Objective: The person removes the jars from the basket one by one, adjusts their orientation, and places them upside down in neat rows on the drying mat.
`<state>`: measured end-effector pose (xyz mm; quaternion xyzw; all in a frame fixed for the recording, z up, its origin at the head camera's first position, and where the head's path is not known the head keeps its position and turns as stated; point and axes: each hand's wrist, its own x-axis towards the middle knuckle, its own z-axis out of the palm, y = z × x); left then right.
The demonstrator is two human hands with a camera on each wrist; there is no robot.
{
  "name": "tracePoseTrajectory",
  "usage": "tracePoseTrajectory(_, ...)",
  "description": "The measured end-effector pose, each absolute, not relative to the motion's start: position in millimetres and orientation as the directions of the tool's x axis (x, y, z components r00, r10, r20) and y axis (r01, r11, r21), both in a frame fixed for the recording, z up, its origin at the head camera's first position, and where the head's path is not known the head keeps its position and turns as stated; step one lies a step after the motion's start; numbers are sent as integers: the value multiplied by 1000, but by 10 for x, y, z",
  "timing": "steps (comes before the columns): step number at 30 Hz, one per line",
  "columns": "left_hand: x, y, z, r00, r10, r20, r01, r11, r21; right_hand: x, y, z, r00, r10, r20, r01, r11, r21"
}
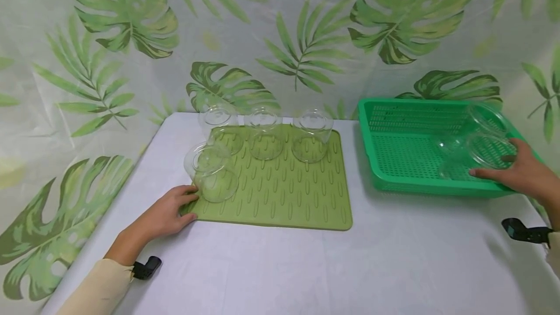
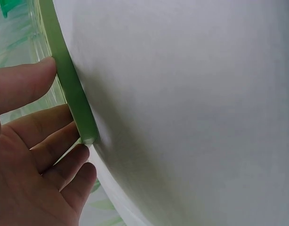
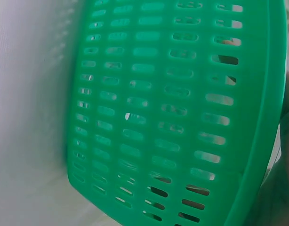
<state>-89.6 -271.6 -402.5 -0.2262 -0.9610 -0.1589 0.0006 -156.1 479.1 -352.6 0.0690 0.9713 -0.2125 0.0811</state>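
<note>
Several clear drinking glasses stand on a green ridged drying mat (image 1: pixel 284 203). One glass (image 1: pixel 216 183) is at the mat's front left, and others, such as the right-hand glass (image 1: pixel 311 147), line its back edge. My left hand (image 1: pixel 168 210) rests at the mat's front left corner; in the left wrist view its thumb (image 2: pixel 38 77) and fingers touch the mat's edge. Over the right end of a green basket (image 1: pixel 411 184), my right hand (image 1: pixel 525 171) holds a clear glass (image 1: pixel 485 159) that lies tilted, thumb in front and fingers at its rim. The right wrist view mostly shows the basket's slotted side.
Another tilted clear glass (image 1: pixel 483 111) lies behind the held one inside the basket. A white cloth covers the table (image 1: pixel 323 271). Behind it hangs a leaf-patterned sheet (image 1: pixel 302 38). Black wrist devices (image 1: pixel 146 267) are strapped to both arms.
</note>
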Motion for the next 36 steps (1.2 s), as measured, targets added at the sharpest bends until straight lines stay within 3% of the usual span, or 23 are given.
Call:
tracePoseTrajectory(18, -873, -2724, -4084, -905, 424, 45, 416, 855, 309, -1485, 4769, -3513, -985, 129, -117, 166, 899, -405)
tracePoseTrajectory(26, -869, -2720, -4057, -899, 434, 62, 430, 846, 316, -1396, 4729, -3359, -980, 199, 22, 166, 870, -463)
tracePoseTrajectory(32, -872, -2726, -4051, -898, 434, 69, 432, 845, 314, -1545, 5035, -3598, -930, 298, 214, 141, 829, -541)
tracePoseTrajectory(36, -868, -2724, -4047, -898, 434, 72, 434, 845, 312, -1714, 5438, -3842, -920, 340, 194, 185, 815, -549)
